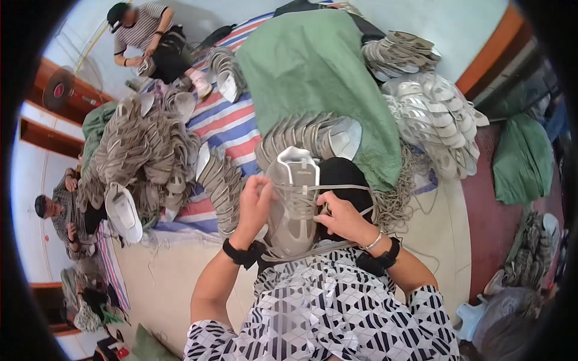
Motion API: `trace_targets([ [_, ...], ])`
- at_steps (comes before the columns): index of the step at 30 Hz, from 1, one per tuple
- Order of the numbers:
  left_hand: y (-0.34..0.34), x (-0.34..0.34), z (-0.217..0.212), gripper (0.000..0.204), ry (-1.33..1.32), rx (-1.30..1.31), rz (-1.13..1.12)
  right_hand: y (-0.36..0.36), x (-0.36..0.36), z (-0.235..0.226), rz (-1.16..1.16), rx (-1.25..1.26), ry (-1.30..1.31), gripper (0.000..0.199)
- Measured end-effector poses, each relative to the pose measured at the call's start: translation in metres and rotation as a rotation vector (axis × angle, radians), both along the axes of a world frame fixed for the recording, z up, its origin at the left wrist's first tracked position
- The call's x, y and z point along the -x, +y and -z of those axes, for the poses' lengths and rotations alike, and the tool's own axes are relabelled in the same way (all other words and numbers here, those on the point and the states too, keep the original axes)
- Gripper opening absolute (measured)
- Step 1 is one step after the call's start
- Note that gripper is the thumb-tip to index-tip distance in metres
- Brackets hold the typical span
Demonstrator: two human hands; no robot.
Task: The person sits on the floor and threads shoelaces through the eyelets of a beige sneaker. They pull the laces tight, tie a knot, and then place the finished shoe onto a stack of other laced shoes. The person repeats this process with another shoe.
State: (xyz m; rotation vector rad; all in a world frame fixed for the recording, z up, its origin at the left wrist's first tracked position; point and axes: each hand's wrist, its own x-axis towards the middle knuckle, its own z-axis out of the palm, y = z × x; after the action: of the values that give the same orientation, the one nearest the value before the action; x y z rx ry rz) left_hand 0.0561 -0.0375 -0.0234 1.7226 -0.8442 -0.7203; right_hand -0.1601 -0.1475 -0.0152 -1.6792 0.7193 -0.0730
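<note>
Right hand [346, 219] has thumb and forefinger drawn together at the lacing's right side, seemingly pinching a shoelace [344, 186]; its other fingers are curled. Left hand [255, 203] is loosely bent at the opposite edge, but whether its fingertips grip any lace I cannot tell. Between them, the grey-beige shoe upper [293, 231] lies on the person's lap, toe toward the body and white-lined collar pointing away.

Most likely trouble is the lace itself: a long strand crosses the black-clad knee [342, 171] and another runs below the toe toward the right wristband [385, 260], so a quick pull could snag on the band or the bracelet [374, 240]. Being flat, it could also twist, or go through the wrong eyelet where fingers block the view. Uneven tugging might leave one end short. With only the lap beneath, the upper could swivel or slide if neither hand steadies it. A loose end might tangle in the lace heap [396, 207] beside the knee.
</note>
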Motion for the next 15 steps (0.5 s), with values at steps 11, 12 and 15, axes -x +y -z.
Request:
trace_targets([
  [11, -0.018, -0.007, 0.016, 0.016, 0.313, -0.028, -0.080, 0.007, -0.013, 0.020, -0.257, 0.543, 0.252, 0.018],
  [12, -0.018, -0.006, 0.018, 0.016, 0.308, -0.029, -0.082, 0.005, -0.012, 0.019, -0.315, 0.545, 0.214, 0.018],
  [15, -0.014, -0.008, 0.022, 0.016, 0.350, -0.014, -0.087, -0.003, -0.003, 0.010, -0.511, 0.525, 0.127, 0.016],
])
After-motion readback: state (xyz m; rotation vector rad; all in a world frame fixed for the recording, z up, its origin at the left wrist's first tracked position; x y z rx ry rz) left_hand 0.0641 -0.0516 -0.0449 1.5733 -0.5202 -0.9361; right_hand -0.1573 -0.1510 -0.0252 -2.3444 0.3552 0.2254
